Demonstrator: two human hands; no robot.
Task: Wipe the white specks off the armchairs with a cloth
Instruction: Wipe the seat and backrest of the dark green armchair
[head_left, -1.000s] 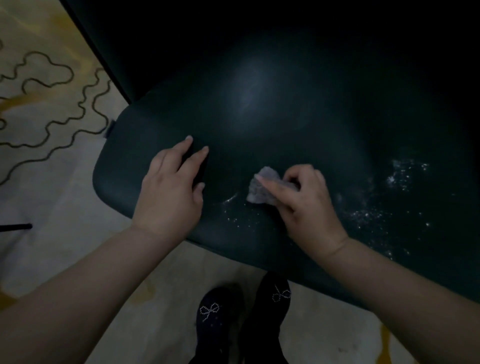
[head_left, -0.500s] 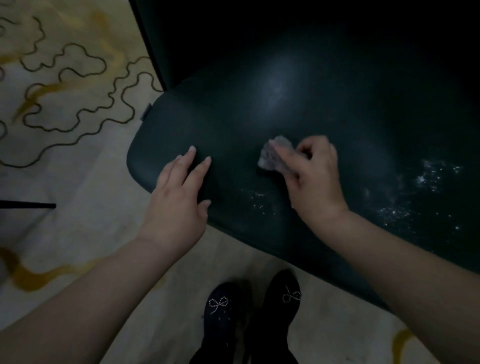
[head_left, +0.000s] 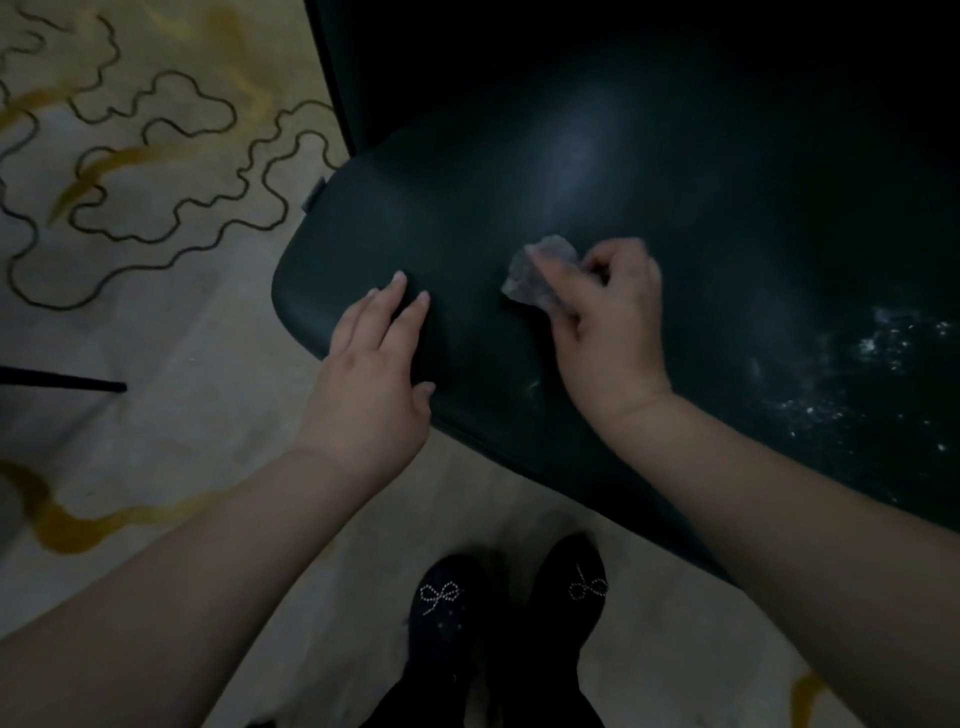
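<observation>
While the dark armchair seat (head_left: 649, 218) fills most of what I can see from here, its rounded front-left corner juts out over a pale carpet (head_left: 156, 322) patterned with black squiggles and yellow streaks. Standing at the seat's front edge is a person in dark shoes (head_left: 514, 592) with little beaded bows.

Their left hand (head_left: 371, 374) lies flat on the seat near that front-left corner, fingers straight and slightly spread, steadying the cushion and holding nothing. Their right hand (head_left: 605, 322), just beside it towards the middle of the front edge, has its fingers curled round a small crumpled cloth (head_left: 540, 275) and presses it to the upholstery.

A dense scatter of white specks (head_left: 862, 369) lies well apart from the cloth, over by the seat's right side, and a faint smear of them shows close to the right wrist at the front edge.

To my eye the wiping is only partly done. It would go best with short overlapping strokes worked steadily rightwards, the cloth kept bunched so it lifts the specks rather than spreading them, and the left hand bracing throughout.
</observation>
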